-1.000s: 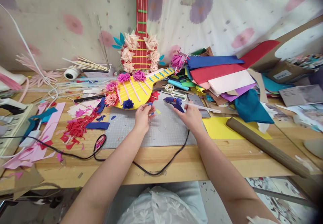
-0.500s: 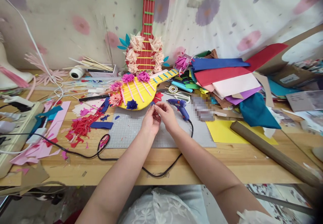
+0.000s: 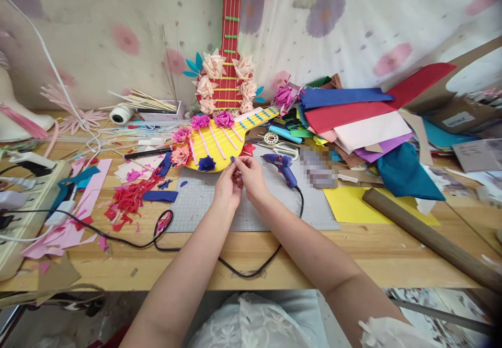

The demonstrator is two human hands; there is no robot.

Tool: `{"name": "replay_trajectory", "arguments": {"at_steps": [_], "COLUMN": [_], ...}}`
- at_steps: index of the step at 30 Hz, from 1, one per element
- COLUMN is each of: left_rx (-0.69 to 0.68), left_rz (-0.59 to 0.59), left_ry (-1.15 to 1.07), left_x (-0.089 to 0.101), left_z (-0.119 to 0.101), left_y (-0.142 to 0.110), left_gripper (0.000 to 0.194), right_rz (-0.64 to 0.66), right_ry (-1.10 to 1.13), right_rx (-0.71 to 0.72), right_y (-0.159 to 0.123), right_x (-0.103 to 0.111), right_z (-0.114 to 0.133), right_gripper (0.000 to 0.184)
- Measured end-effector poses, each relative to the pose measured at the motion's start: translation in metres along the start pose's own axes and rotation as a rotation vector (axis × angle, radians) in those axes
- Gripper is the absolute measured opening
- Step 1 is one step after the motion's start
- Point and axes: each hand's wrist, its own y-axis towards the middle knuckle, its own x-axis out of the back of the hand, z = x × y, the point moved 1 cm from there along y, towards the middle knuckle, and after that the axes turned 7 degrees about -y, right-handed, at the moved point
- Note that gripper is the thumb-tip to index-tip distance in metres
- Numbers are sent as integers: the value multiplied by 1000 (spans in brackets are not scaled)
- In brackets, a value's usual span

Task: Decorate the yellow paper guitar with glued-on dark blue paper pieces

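My left hand (image 3: pixel 229 187) and my right hand (image 3: pixel 253 178) meet above the grey cutting mat (image 3: pixel 204 212), fingertips pinched together. Between them shows a small piece of blue paper (image 3: pixel 232 159), mostly hidden by the fingers; both hands appear to grip it. Just beyond lies a yellow paper guitar (image 3: pixel 214 152) with pink strips and paper flowers, including a blue flower (image 3: pixel 206 163) near my left hand. To the right of my right hand, a blue glue gun (image 3: pixel 281 166) rests on the mat, untouched.
A red paper guitar (image 3: pixel 228 78) stands against the curtain. Red paper scraps (image 3: pixel 129 196) and a blue strip (image 3: pixel 160 196) lie left. The black cord (image 3: pixel 251 273) loops across the front. Right are folded paper sheets (image 3: pixel 349 110), yellow paper (image 3: pixel 345 206) and a brown roll (image 3: pixel 423 233).
My right hand has let go of the glue gun, left it lying on the mat, and moved left to join my left hand at the blue paper piece. The view has shifted slightly.
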Motion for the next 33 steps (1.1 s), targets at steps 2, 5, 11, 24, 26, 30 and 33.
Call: {"name": "replay_trajectory", "arguments": {"at_steps": [2,5,11,24,26,30,33], "left_rx": [-11,-90,-899,-1011,-999,-1002,-1000], "left_rz": [26,73,38,-18,-32,-96,-100], "left_ry": [103,370,1237,1715,1712,1736,1756], "left_x": [2,6,10,14,17,20,20], "left_z": [-4,-14,-60,-98,-101,-102,-102], "left_y": [-3,-11,-13,29,29,26,24], "left_gripper": [10,22,45,75,73,70,70], "right_rz": [-9,-22,142,344,363,406,431], "right_ry": [-48,-148,-632,-1258,-1288,-1329,-1360], "right_rx": [48,178,341,567,600,658,678], "right_y": [6,19,35,38,40,44,44], "right_x": [0,5,16,-14,-19,-27,-29], "right_z": [-2,-2,13,32,30,26,27], "right_gripper": [14,10,6,21,23,25,26]}}
